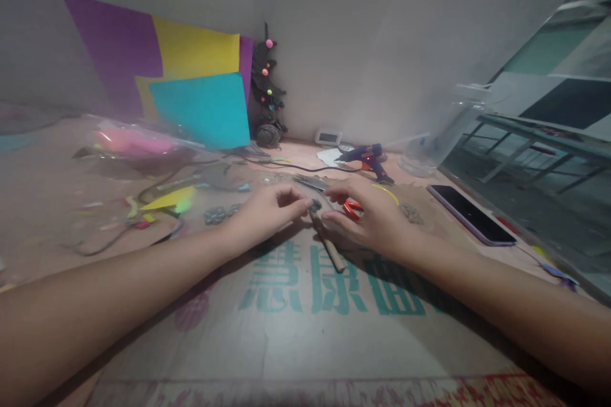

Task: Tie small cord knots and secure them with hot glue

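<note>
My left hand (pixel 272 210) pinches a small dark coil of cord (pixel 315 205) between thumb and forefinger. The coil sits at the upper end of a short brown stick (pixel 328 243), which slants down over the printed sheet. Just right of the stick, my right hand (pixel 370 213) has its thumb and fingers curved and apart; a thin strand may run near its fingertips, too fine to make out. Scissors lie beyond and partly under the right hand, showing their blades (pixel 311 182) and an orange handle (pixel 352 207).
Grey coiled pieces (pixel 217 214) lie left, a brown coil (pixel 411 214) right. Behind are a glue gun (pixel 365 154), a small white display device (pixel 328 136), a decorated dark tree (pixel 268 89) and coloured sheets (pixel 200 111). A phone (pixel 470 215) and clear jar (pixel 422 152) stand near the right edge.
</note>
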Tool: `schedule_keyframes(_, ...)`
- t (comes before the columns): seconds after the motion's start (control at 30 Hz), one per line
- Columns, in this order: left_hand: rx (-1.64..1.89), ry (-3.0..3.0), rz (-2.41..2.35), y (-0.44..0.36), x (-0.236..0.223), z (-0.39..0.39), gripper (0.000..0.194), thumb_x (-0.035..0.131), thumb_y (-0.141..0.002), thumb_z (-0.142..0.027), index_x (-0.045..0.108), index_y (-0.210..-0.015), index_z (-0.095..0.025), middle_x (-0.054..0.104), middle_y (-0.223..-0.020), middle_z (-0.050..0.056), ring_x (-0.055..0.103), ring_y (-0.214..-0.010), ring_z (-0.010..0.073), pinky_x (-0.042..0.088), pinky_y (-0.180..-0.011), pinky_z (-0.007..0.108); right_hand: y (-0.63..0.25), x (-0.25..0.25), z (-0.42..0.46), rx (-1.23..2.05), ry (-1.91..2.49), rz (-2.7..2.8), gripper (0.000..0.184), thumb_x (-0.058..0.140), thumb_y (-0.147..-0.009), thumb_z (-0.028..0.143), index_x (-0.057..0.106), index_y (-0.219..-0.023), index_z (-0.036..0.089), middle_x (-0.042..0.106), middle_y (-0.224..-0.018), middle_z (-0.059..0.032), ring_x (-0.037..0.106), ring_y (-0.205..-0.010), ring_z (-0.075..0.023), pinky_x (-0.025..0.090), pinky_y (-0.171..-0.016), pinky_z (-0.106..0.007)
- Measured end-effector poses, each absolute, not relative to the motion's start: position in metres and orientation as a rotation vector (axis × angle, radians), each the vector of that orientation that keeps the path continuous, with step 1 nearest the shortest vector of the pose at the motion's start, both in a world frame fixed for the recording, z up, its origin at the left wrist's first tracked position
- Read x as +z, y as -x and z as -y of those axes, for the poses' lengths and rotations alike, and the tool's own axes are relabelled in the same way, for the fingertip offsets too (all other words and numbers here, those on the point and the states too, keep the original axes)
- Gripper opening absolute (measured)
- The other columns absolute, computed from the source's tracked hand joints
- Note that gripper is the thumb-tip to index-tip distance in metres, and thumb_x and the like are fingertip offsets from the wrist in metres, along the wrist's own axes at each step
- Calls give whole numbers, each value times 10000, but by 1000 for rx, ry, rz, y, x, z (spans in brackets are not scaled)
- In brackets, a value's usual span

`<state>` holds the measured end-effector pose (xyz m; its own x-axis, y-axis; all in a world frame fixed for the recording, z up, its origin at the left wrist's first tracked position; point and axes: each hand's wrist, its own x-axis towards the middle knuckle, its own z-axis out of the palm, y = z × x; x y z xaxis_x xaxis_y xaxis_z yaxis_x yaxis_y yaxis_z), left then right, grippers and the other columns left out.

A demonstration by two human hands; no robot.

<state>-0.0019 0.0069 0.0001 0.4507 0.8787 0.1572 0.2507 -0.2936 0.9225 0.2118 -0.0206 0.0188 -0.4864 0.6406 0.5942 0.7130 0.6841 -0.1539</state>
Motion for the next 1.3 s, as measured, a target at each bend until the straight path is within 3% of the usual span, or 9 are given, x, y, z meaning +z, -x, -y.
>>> schedule_keyframes(0.13, 837, -1877, -1003, 2, 2, -5, 280, 581, -849, -422, 633, -788, -154, 682, -740, 27, 596, -644, 129, 425, -539, 208, -207, 17, 19, -201, 1016, 2277, 179, 655, -843, 328, 611, -902, 164, 657, -850, -59, 595, -803, -192, 452, -710, -310)
schedule_keyframes(0.4, 780, -1983, -948, 3, -3, -8, 254, 559, -857, -398, 662, -827, -168, 702, -786, 31, 627, -726, 160, 458, -629, 249, -202, 16, 19, -58, 924, 2290, 93, 564, -898, 210, 649, -894, 173, 662, -848, -51, 592, -808, -163, 449, -733, -287)
schedule_keyframes(0.6, 757, -1888, -942, 1, 0, -4, 280, 553, -848, -418, 645, -827, -154, 697, -760, 46, 606, -644, 147, 426, -531, 229, -201, 18, 20, 237, 1146, 2134, 108, 563, -891, 202, 665, -859, 181, 704, -871, -28, 632, -828, -156, 464, -751, -273)
schedule_keyframes(0.77, 765, -1825, -974, 1, 3, -3, 292, 566, -841, -439, 632, -824, -156, 682, -728, 39, 551, -549, 120, 369, -444, 201, -205, 15, 17, 413, 1239, 1998, 259, 440, -957, 296, 673, -962, 182, 679, -825, -22, 622, -772, -145, 463, -694, -262)
schedule_keyframes(0.83, 795, -1826, -978, 1, 2, -4, 290, 571, -840, -437, 631, -804, -156, 683, -731, 40, 561, -564, 124, 384, -457, 202, -208, 17, 16, 407, 1224, 1917, 203, 493, -930, 307, 643, -978, 179, 669, -848, -20, 616, -771, -144, 463, -686, -259)
schedule_keyframes(0.9, 823, -1831, -976, 1, 2, -6, 284, 573, -843, -430, 632, -793, -156, 693, -750, 45, 588, -604, 134, 407, -486, 206, -211, 22, 16, 363, 1226, 1861, 133, 561, -886, 302, 610, -883, 179, 657, -820, -14, 607, -748, -144, 461, -673, -258)
schedule_keyframes(1.03, 837, -1809, -960, 1, 0, -9, 285, 567, -851, -433, 627, -805, -158, 704, -780, 56, 633, -685, 163, 432, -516, 215, -214, 34, 19, 261, 1277, 1935, 266, 497, -925, 302, 575, -698, 188, 639, -707, -12, 591, -695, -146, 453, -675, -269)
schedule_keyframes(1.17, 883, -1858, -987, 2, -1, -8, 291, 563, -853, -437, 629, -791, -160, 689, -761, 48, 596, -631, 146, 424, -500, 217, -210, 32, 19, 195, 1254, 2028, 113, 599, -860, 278, 659, -872, 183, 696, -829, -32, 622, -770, -168, 467, -686, -276)
schedule_keyframes(1.3, 912, -1904, -978, 2, 2, -3, 275, 555, -860, -420, 626, -782, -167, 654, -712, 19, 554, -581, 120, 405, -486, 204, -203, 21, 19, 121, 1208, 2098, 179, 627, -841, 298, 691, -961, 183, 703, -845, -46, 628, -767, -172, 473, -673, -280)
